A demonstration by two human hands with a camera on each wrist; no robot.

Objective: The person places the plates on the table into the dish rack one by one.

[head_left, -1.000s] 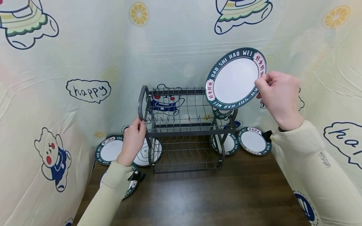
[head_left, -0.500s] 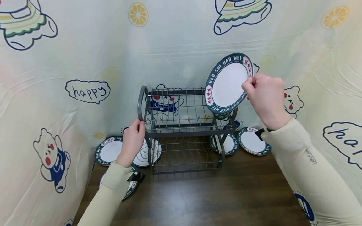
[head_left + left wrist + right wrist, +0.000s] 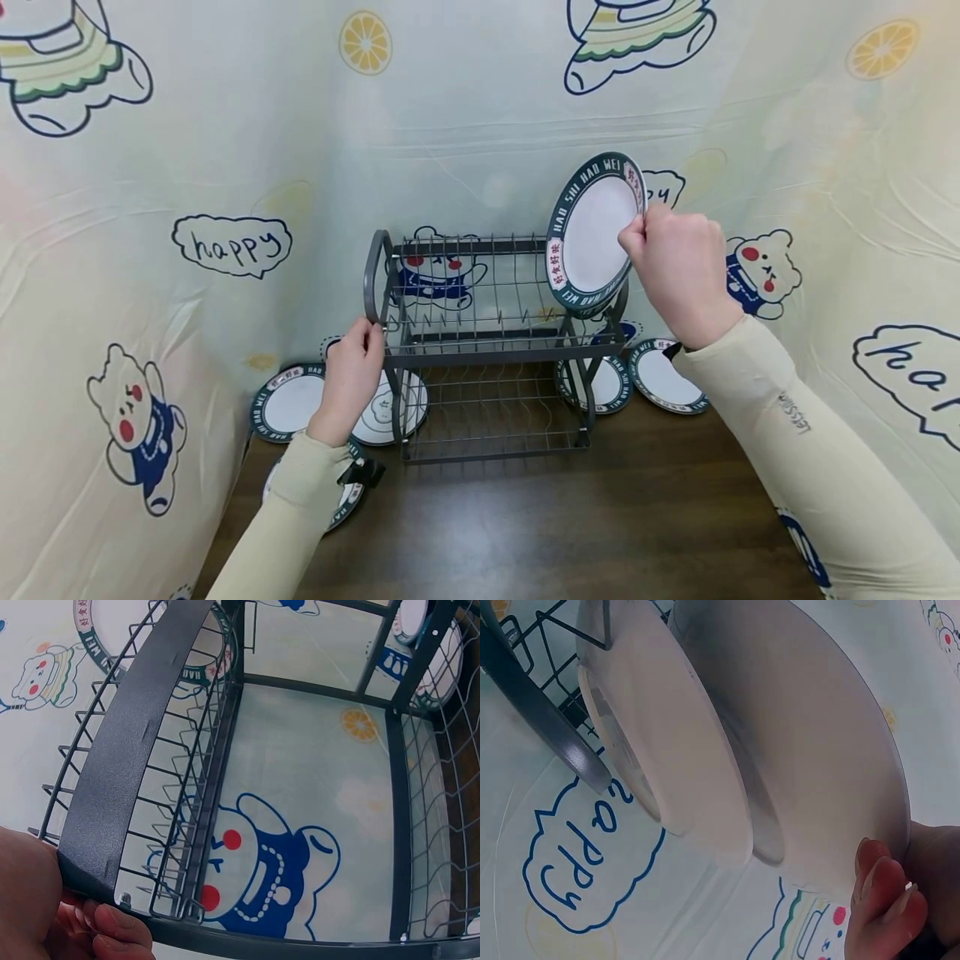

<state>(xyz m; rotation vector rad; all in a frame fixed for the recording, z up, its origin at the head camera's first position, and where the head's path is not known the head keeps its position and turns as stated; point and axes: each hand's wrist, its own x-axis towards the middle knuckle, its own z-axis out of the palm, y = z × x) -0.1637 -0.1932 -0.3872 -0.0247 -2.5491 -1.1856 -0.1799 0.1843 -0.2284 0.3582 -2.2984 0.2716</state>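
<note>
My right hand [image 3: 682,271] pinches the right rim of a white plate [image 3: 596,233] with a dark green lettered border. The plate stands steeply tilted over the right end of the upper tier of a dark metal two-tier dish rack [image 3: 502,357]. In the right wrist view its pale underside [image 3: 810,727] faces the camera, and beside it another plate [image 3: 660,727] stands in the rack, mostly hidden in the head view. My left hand [image 3: 351,375] grips the rack's left side frame, fingers curled round the bar in the left wrist view.
Two plates [image 3: 291,404] [image 3: 667,375] lean at the back left and back right, with further plates [image 3: 384,408] [image 3: 611,385] behind the rack's ends. Another plate [image 3: 348,492] lies under my left forearm. A printed cloth [image 3: 480,108] hangs round the brown table [image 3: 525,525].
My right hand has moved left and slightly down with the plate. The plate has turned more edge-on and now stands lower over the rack's right end. My left hand stays on the frame.
</note>
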